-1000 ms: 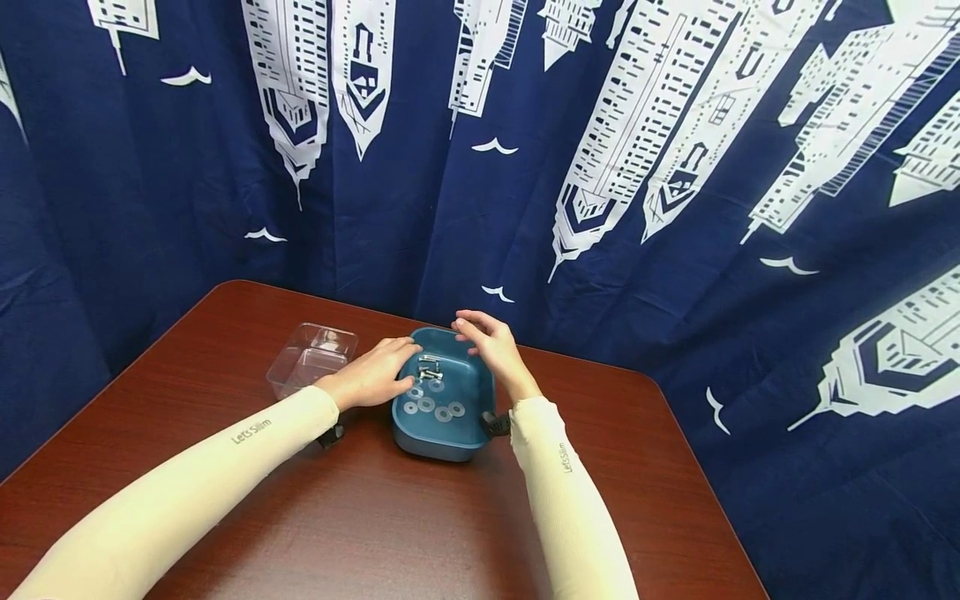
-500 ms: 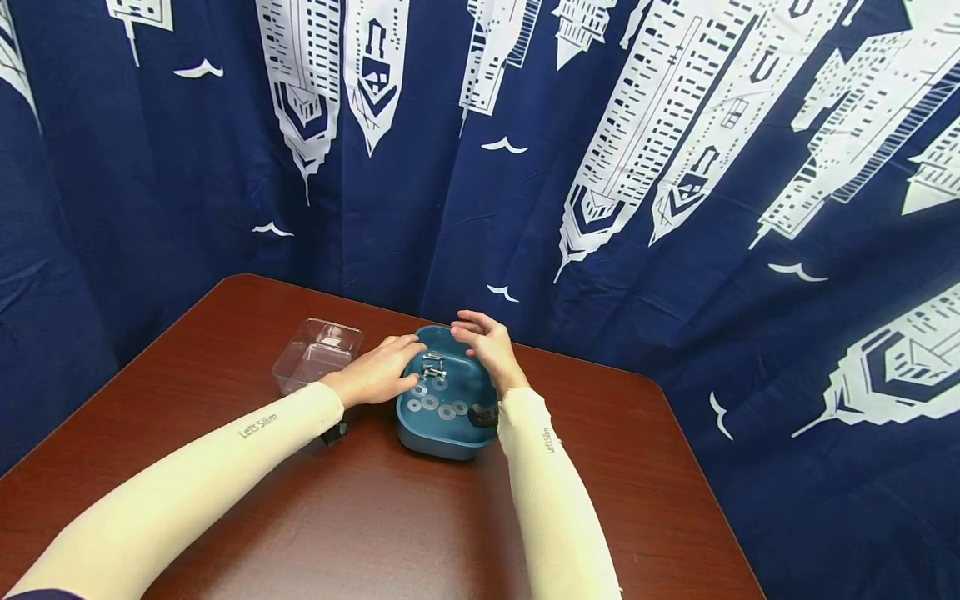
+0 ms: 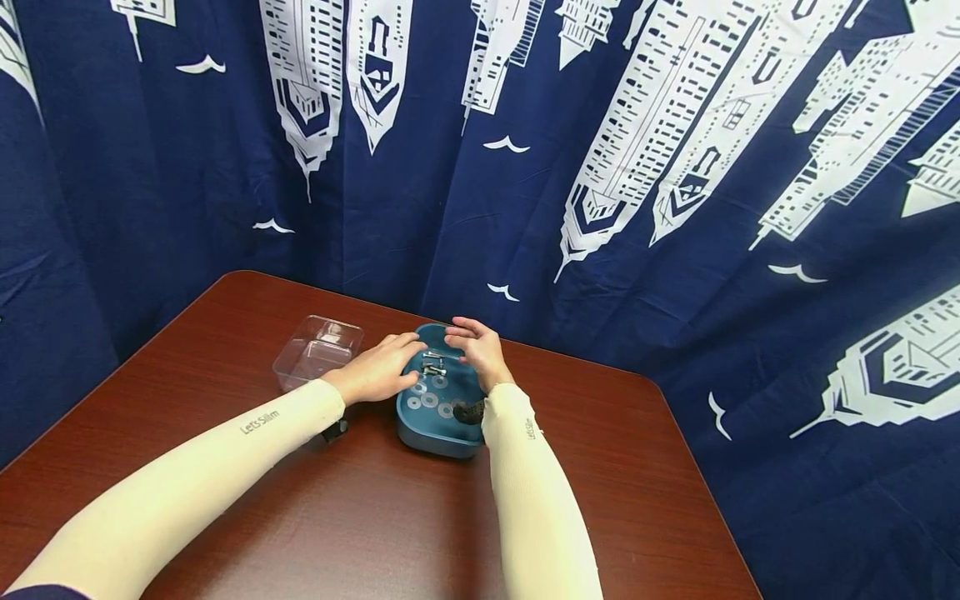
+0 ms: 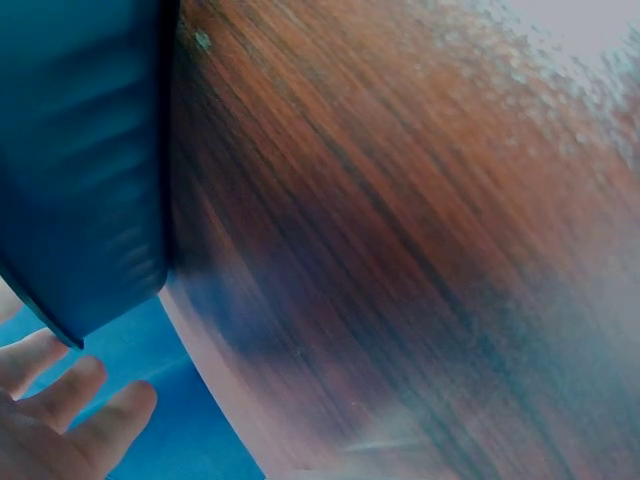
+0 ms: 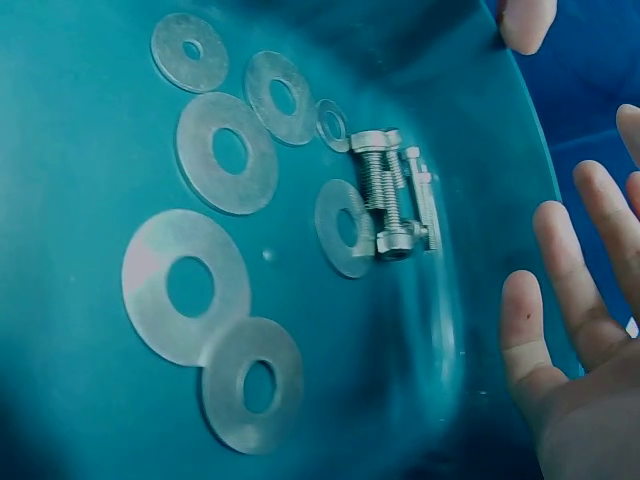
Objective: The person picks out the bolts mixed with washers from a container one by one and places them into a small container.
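A blue plastic bin stands on the table, holding several flat washers and a small cluster of metal bolts. My left hand rests at the bin's left rim, fingers extended along it and thumb over the edge. In the left wrist view, its fingers lie spread beside the bin's outer wall. Over the right side of the bin hovers my right hand, nothing in it. Its fingers are extended and spread in the right wrist view, near the bin's wall, apart from the bolts.
A clear plastic divided container sits just left of the bin, partly behind the left hand. Both stand toward the back of the brown wooden table. A dark blue curtain with white building prints hangs behind the table.
My right hand and forearm have shifted left and slightly lower over the bin. The left hand stays at the rim. The head view has shifted slightly.
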Available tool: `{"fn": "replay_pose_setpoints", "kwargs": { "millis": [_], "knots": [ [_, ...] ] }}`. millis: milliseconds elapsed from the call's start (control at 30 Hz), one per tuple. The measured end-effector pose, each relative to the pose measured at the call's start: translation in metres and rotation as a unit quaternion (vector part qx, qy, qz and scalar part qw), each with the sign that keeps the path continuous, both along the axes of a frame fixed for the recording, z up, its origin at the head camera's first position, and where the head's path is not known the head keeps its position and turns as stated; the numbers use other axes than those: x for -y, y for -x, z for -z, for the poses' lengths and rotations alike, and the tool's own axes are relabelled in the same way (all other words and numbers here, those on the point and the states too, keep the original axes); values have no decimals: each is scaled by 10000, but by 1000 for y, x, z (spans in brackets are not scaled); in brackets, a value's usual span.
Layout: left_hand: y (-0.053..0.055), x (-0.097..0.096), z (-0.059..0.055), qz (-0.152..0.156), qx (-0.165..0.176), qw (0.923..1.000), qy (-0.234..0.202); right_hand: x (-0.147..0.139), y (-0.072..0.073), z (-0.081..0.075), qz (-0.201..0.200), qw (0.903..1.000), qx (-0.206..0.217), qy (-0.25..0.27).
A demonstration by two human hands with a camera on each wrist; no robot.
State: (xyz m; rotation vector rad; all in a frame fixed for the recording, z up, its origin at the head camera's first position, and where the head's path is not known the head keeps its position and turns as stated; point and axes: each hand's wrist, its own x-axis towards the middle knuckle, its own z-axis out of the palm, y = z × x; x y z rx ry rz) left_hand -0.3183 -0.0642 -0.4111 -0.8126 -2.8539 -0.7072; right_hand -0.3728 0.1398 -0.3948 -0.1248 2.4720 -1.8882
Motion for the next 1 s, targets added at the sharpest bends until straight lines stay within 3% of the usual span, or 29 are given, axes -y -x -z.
{"fn": "replay_pose_setpoints", "kwargs": {
  "millis": [200, 667, 1000],
  "knots": [
    [-1, 1, 0, 3, 32, 10000, -47, 5, 2, 7, 70, 9998, 179, -58],
    [1, -1, -1, 38, 20, 10000, 15, 5, 2, 20, 745, 9949, 663, -117],
    [0, -2, 2, -6, -113, 9999, 86, 4, 2, 31, 843, 9921, 805, -466]
  ]
}}
